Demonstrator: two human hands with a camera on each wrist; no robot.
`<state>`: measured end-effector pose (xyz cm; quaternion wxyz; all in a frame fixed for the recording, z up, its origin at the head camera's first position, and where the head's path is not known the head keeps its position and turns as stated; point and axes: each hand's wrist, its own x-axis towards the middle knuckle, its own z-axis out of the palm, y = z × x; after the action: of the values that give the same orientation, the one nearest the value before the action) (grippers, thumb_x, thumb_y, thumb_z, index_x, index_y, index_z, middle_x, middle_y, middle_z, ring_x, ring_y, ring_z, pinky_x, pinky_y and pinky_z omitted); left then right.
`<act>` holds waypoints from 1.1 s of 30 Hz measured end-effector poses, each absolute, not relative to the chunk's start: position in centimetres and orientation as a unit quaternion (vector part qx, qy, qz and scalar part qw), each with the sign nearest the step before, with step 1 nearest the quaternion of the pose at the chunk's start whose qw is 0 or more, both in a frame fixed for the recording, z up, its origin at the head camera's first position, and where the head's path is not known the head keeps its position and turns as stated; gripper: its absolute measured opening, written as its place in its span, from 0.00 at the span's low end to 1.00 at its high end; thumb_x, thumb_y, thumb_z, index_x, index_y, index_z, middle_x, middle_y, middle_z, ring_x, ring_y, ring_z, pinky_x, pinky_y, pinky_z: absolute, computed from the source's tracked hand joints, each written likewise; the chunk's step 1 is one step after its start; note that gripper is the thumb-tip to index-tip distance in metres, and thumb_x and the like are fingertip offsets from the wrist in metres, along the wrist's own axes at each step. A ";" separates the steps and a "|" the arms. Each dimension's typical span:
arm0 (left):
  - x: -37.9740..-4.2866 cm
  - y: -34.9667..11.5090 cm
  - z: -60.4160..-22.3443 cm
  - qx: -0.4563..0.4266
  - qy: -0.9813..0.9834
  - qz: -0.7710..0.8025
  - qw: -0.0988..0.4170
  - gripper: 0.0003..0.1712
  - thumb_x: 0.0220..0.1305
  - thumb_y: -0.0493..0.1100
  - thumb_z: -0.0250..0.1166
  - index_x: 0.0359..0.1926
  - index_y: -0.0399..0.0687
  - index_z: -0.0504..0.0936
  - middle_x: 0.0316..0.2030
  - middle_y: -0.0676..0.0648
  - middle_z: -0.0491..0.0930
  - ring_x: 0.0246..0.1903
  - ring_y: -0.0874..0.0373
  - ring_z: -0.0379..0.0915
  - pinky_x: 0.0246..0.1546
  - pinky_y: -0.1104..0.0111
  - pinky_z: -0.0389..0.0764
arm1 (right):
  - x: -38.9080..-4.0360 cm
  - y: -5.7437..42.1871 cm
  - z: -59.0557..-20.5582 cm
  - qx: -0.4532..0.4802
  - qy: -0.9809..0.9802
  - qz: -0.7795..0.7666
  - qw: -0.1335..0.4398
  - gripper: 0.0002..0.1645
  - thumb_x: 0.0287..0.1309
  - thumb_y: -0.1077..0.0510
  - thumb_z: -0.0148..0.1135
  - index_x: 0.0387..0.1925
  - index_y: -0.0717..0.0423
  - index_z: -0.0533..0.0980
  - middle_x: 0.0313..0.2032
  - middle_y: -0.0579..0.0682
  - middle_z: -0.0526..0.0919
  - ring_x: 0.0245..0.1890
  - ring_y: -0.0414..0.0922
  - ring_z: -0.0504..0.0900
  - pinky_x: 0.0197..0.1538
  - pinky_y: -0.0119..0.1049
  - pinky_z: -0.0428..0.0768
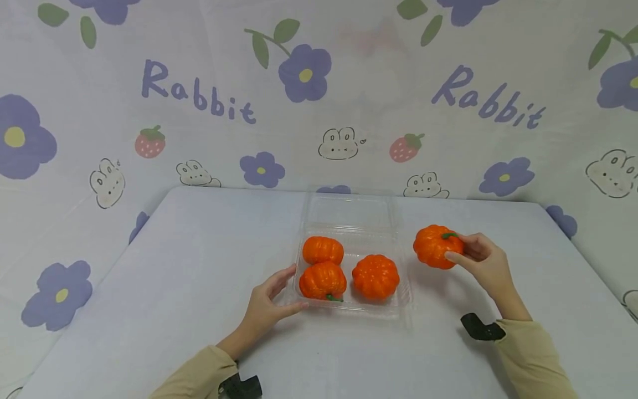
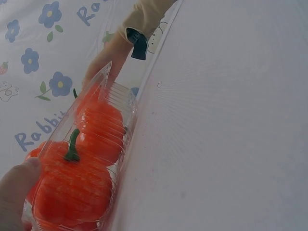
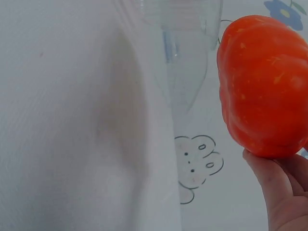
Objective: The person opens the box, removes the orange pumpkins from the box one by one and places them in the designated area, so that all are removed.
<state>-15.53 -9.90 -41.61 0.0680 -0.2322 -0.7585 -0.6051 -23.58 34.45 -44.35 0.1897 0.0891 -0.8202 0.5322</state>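
My right hand (image 1: 485, 263) holds a small orange toy pumpkin (image 1: 435, 246) with a green stem, raised over the table to the right of a clear plastic clamshell box (image 1: 371, 306). Fingers and thumb pinch its right side; in the right wrist view this pumpkin (image 3: 264, 86) looms large above the fingertips. Inside the box lie more pumpkins: one at the back left (image 1: 323, 250), one at the front left (image 1: 323, 280) with its stem toward me, and one on the right (image 1: 376, 277). My left hand (image 1: 269, 299) grips the box's front left corner, thumb along the front edge and fingers at the left wall.
Hinged at the back, the clear lid (image 1: 349, 211) stands open behind the box. A white cloth covers the table (image 1: 199, 249). Beyond it hangs a curtain (image 1: 369, 94) printed with flowers, rabbits and strawberries. Dark straps show at both sleeves.
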 end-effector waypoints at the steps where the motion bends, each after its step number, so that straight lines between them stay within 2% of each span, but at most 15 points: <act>1: -15.5 -9.9 -41.6 -0.233 -0.758 -0.605 0.069 0.37 0.41 0.29 0.71 0.54 0.24 0.66 0.54 0.31 0.67 0.56 0.42 0.61 0.54 0.56 0.63 | -23.5 34.4 -44.2 0.085 -0.821 0.532 0.191 0.24 0.42 0.55 0.71 0.42 0.59 0.73 0.41 0.46 0.79 0.38 0.36 0.79 0.39 0.23 0.75; 9: -15.6 -9.9 -41.6 -0.234 -0.756 -0.607 0.071 0.37 0.41 0.29 0.71 0.54 0.24 0.67 0.53 0.31 0.67 0.55 0.41 0.62 0.54 0.54 0.63 | -21.2 32.6 -41.3 0.069 -0.811 0.567 0.129 0.17 0.46 0.64 0.68 0.40 0.60 0.73 0.36 0.35 0.78 0.35 0.32 0.77 0.38 0.22 0.75; 14: -15.4 -9.9 -41.6 -0.231 -0.758 -0.606 0.073 0.36 0.41 0.29 0.71 0.53 0.24 0.67 0.53 0.32 0.68 0.55 0.42 0.62 0.54 0.56 0.64 | -20.9 32.4 -41.1 0.049 -0.798 0.592 0.099 0.15 0.47 0.65 0.66 0.39 0.56 0.73 0.37 0.36 0.78 0.37 0.31 0.76 0.39 0.21 0.74; 20: -15.4 -9.8 -41.6 -0.231 -0.755 -0.609 0.076 0.35 0.40 0.28 0.71 0.52 0.24 0.68 0.53 0.31 0.68 0.54 0.41 0.63 0.54 0.57 0.64 | -21.1 32.7 -41.9 0.040 -0.799 0.592 0.095 0.16 0.48 0.62 0.67 0.39 0.52 0.73 0.41 0.38 0.77 0.40 0.30 0.74 0.41 0.20 0.73; 26: -15.3 -9.9 -41.5 -0.233 -0.753 -0.611 0.075 0.34 0.40 0.28 0.71 0.52 0.24 0.68 0.53 0.31 0.68 0.55 0.42 0.62 0.54 0.57 0.63 | -21.1 32.6 -42.2 0.039 -0.799 0.593 0.092 0.16 0.48 0.61 0.67 0.40 0.54 0.73 0.41 0.38 0.77 0.39 0.29 0.75 0.41 0.20 0.73; 33: -15.3 -9.9 -41.5 -0.232 -0.754 -0.610 0.077 0.34 0.40 0.28 0.71 0.51 0.24 0.69 0.53 0.31 0.68 0.55 0.42 0.62 0.54 0.57 0.63 | -21.1 32.5 -42.1 0.042 -0.806 0.584 0.093 0.21 0.48 0.61 0.67 0.43 0.62 0.70 0.41 0.34 0.75 0.43 0.28 0.72 0.44 0.20 0.71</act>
<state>-15.34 -9.87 -41.46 0.0767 -0.2325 -0.7538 -0.6098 -21.14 32.52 -42.15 0.0927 0.0422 -0.8056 0.5836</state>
